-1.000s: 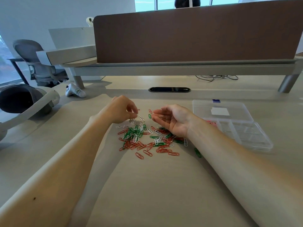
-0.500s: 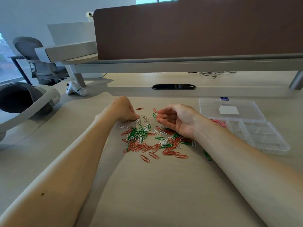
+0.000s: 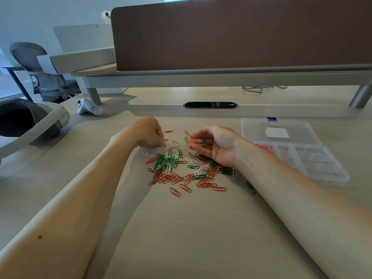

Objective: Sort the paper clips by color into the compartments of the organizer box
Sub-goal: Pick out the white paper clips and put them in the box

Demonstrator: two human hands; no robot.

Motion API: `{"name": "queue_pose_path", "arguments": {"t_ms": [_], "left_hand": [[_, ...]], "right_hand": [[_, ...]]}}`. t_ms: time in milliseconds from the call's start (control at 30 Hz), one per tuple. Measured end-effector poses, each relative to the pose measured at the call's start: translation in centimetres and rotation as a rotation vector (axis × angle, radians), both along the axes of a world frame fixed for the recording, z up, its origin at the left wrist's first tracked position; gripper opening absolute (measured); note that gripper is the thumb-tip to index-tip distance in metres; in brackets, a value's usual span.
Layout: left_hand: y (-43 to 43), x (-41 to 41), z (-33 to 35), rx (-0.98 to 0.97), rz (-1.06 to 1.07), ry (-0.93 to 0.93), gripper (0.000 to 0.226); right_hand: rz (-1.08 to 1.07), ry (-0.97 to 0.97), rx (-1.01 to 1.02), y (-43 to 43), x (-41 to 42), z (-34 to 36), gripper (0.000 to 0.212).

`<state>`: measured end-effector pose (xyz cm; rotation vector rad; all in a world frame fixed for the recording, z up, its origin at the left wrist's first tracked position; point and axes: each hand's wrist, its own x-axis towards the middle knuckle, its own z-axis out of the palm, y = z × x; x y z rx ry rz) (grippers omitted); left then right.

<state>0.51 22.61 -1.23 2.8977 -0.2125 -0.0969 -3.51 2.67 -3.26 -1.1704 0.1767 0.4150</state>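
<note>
- head view: left hand [image 3: 150, 133] curled knuckles-up at the far left edge of the paper clip pile [image 3: 181, 168], fingertips down on a silver clip; cannot tell whether it is pinched yet.
- right hand [image 3: 215, 143] palm-up, fingers loosely cupped around a few silver clips [image 3: 202, 143] lying in the palm.
- pile on the desk [image 3: 181, 228] between the forearms: red, green, white and silver, all mixed.
- organizer box [image 3: 330, 174] lies open beside the right forearm; pink clips [image 3: 265, 148] in one compartment, other compartments look empty.
- judgement: early stage, one colour done, silver being gathered, most left.
</note>
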Motion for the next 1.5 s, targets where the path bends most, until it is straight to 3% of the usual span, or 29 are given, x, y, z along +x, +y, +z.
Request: {"name": "queue_pose_path", "arguments": {"t_ms": [133,233,333,467,667,1000,1200,1300,1400,1500], "left_hand": [[-1.0,-0.8,1.1,-0.246,-0.074,-0.116,0.006],[-2.9,-1.7,1.8,-0.429,-0.247,-0.184,0.004],[-4.1,-1.8,1.5,-0.354,-0.346,-0.203,0.007],[-3.0,-1.0,1.2,-0.308,-0.28,-0.331,0.007],[-0.9,0.4,-1.7,-0.028,-0.207,-0.188,0.009],[-1.4,0.5,-1.9,-0.004,-0.172,-0.124,0.015],[-3.3,-1.3,1.3,-0.256,-0.343,-0.248,0.001],[-4.3,-1.8,1.4,-0.229,-0.404,-0.221,0.004],[-3.4,-1.5,1.4,-0.219,-0.298,-0.27,0.008],[-1.8,-0.9,1.1,-0.071,-0.178,-0.128,0.014]], "right_hand": [[0.02,0.016,0.042,0.1,-0.1,0.2,0.028],[0.054,0.043,0.141,0.2,-0.3,0.3,0.027],[0.075,0.067,0.216,0.1,-0.3,0.2,0.027],[0.013,0.091,0.207,-0.1,-0.1,0.1,0.028],[-0.003,0.056,0.19,0.0,-0.1,0.1,0.031],[-0.008,0.051,0.152,0.1,0.0,0.0,0.032],[-0.013,0.06,0.161,0.1,0.1,-0.1,0.021],[-0.012,0.079,0.189,-0.1,0.0,-0.1,0.023],[-0.022,0.106,0.198,-0.2,0.0,-0.1,0.025],[-0.03,0.105,0.194,-0.2,0.0,-0.1,0.027]]}}
